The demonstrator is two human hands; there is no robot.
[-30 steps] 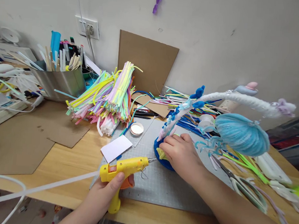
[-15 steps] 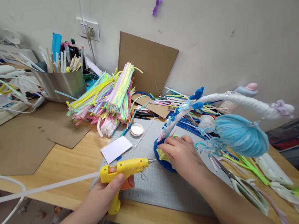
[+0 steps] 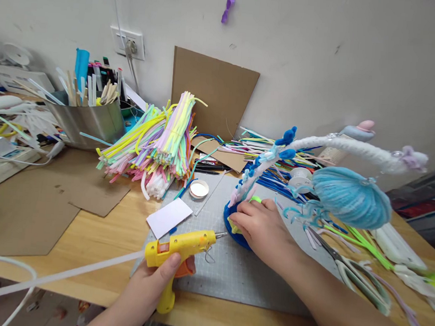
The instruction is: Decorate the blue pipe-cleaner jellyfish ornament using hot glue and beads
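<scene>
My left hand (image 3: 155, 286) is closed round the grip of a yellow hot glue gun (image 3: 180, 250), whose nozzle points right toward a round blue base (image 3: 236, 234) on the grey cutting mat (image 3: 231, 269). My right hand (image 3: 261, 224) rests on that base with fingers curled, pressing yellow and green bits onto it. From the base rises a white wrapped arch (image 3: 339, 145) with blue pipe-cleaner twists, and a fuzzy light-blue jellyfish shape (image 3: 350, 196) hangs from it.
A heap of pastel pipe cleaners (image 3: 155, 143) lies behind the mat beside a metal tub of tools (image 3: 87, 115). Cardboard sheets (image 3: 49, 200), a white card (image 3: 169, 215), a small lid (image 3: 199, 187) and scissors (image 3: 352, 271) lie around. A long white glue stick (image 3: 66, 271) trails left from the gun.
My right hand has shifted slightly on the blue base, uncovering a green bit by the fingertips. The glue gun has stayed in place.
</scene>
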